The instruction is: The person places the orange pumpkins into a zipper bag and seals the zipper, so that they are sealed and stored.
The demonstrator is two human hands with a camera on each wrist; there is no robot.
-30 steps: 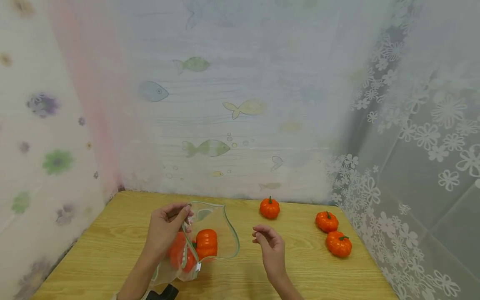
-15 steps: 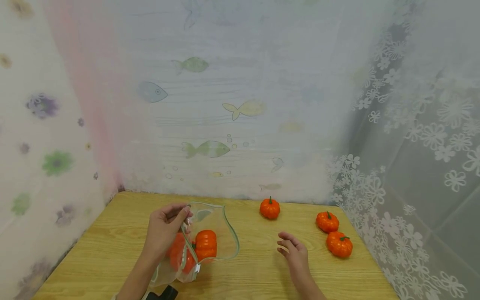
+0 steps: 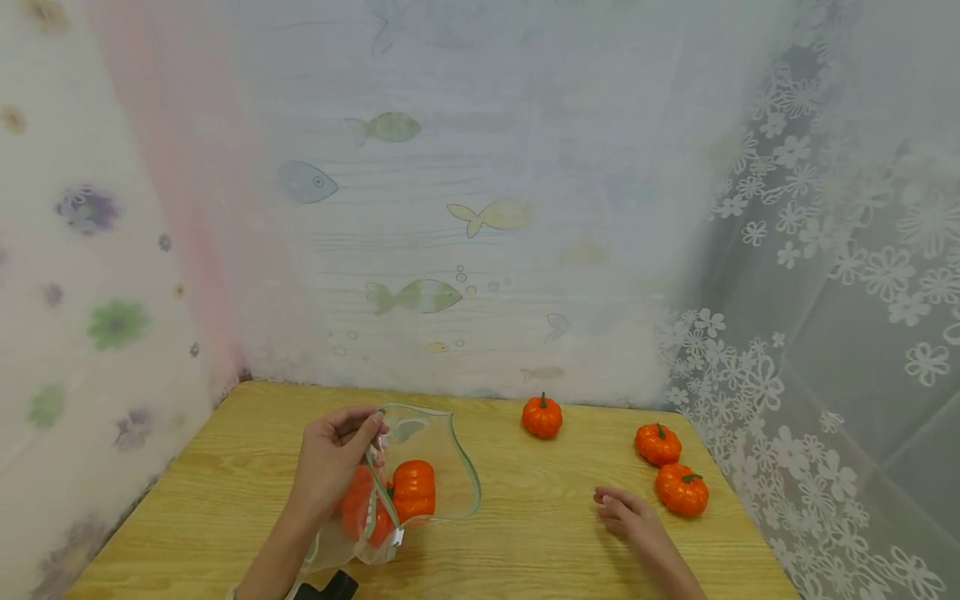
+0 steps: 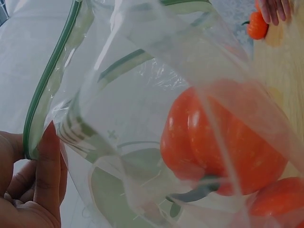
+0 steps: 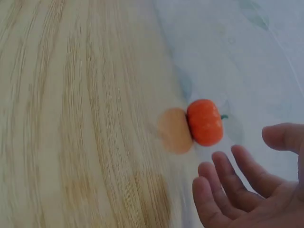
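Clear plastic bag (image 3: 420, 467), mouth opening rightward

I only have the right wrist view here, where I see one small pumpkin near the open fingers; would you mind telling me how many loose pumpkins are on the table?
Observer: Three loose pumpkins sit on the table: a far pumpkin by the back curtain and a pair near the right edge, the rear pumpkin and the front pumpkin.
Operator: Which one is my right hand nearest?
Observer: The right hand is just left of the front pumpkin, not touching it.
Operator: And the left hand?
Observer: The left hand pinches the rim of a clear zip bag, holding it open; orange pumpkins are already inside.
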